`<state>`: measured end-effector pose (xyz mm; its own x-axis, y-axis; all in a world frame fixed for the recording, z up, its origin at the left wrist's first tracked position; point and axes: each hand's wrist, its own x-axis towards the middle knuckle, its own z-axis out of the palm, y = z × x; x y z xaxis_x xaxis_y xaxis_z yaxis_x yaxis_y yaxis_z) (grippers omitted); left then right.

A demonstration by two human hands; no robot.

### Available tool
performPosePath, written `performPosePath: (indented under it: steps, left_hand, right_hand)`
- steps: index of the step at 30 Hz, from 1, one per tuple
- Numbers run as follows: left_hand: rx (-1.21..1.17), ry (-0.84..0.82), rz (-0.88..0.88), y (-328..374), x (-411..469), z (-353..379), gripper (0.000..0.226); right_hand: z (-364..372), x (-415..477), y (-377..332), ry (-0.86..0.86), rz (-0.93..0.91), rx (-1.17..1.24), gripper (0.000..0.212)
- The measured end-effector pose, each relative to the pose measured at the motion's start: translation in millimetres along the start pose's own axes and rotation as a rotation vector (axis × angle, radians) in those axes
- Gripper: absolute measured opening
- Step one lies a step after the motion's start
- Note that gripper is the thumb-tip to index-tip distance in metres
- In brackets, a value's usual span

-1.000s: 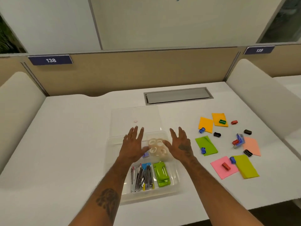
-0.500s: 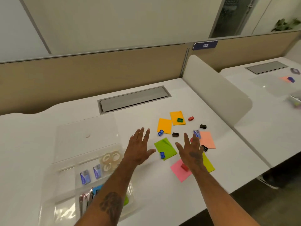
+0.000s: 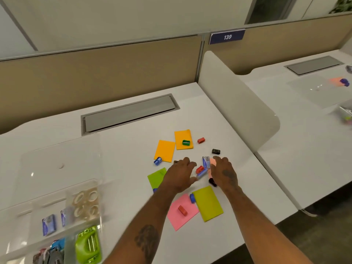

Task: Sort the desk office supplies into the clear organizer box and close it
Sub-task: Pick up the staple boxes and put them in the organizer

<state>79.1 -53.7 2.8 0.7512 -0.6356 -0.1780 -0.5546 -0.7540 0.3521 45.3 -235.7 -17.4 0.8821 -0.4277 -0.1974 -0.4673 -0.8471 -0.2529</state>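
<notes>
Both hands are out flat over the scattered supplies, fingers spread, holding nothing. The left hand (image 3: 180, 176) and right hand (image 3: 224, 173) sit either side of a red sharpener (image 3: 199, 169) and a small blue staple box (image 3: 206, 162). The clear organizer box (image 3: 57, 212) is well off to the left, lid open, its lower edge cut off. The left hand hides part of the green sticky note (image 3: 157, 177).

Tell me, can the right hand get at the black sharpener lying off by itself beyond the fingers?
Probably yes. The right hand is open and holds nothing, and the black sharpener lies alone on bare desk just past its fingertips, nothing between them.
</notes>
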Motion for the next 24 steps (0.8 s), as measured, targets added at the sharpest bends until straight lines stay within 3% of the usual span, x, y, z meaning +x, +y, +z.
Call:
performPosePath:
  steps: [11, 19, 24]
  left_hand:
    - [0.101, -0.114, -0.016, 28.1, 34.3, 25.2, 0.059]
    - [0.084, -0.076, 0.003, 25.0, 37.3, 23.8, 0.045]
    - [-0.048, -0.003, -0.055, 7.3, 31.4, 8.2, 0.046]
  right_hand:
    - [2.3, 36.7, -1.6, -0.187, -0.066, 0.103, 0.054]
    - [3.5, 40.0, -4.3, -0.253, -0.089, 0.079, 0.047]
    - [2.8, 35.2, -12.0, -0.273, -0.085, 0.078, 0.056]
